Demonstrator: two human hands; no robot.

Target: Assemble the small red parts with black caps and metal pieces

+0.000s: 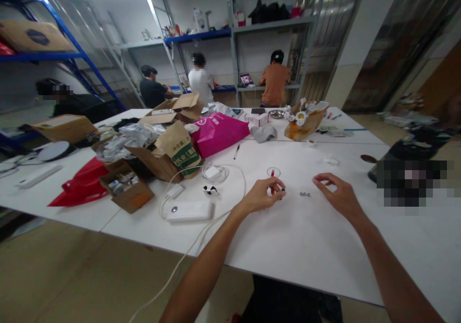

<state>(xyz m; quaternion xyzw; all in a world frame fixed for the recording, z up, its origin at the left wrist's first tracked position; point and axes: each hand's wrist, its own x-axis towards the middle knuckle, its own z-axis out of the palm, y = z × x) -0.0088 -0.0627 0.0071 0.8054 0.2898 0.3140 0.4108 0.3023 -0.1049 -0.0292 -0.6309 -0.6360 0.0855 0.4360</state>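
Over the white table (324, 246), my left hand (264, 194) pinches a small dark piece (283, 191) between thumb and fingers; its kind cannot be made out. My right hand (338, 195) is raised to the right, thumb and index fingertips drawn together in a pinch. Whatever may be between those fingertips is too small to see. Between the two hands lie several small grey pieces (305, 194) in a short row on the tabletop. Just beyond my left hand is a thin ring-shaped loop (268, 169) with a small red item (272, 173) at it.
Left of my hands lie a white power bank (189, 211), coiled white cable (216, 172) and a black-and-white small item (210, 190). Farther off are a pink bag (219, 133), cardboard boxes (127, 188) and a red bag (84, 183). Several people sit beyond the table.
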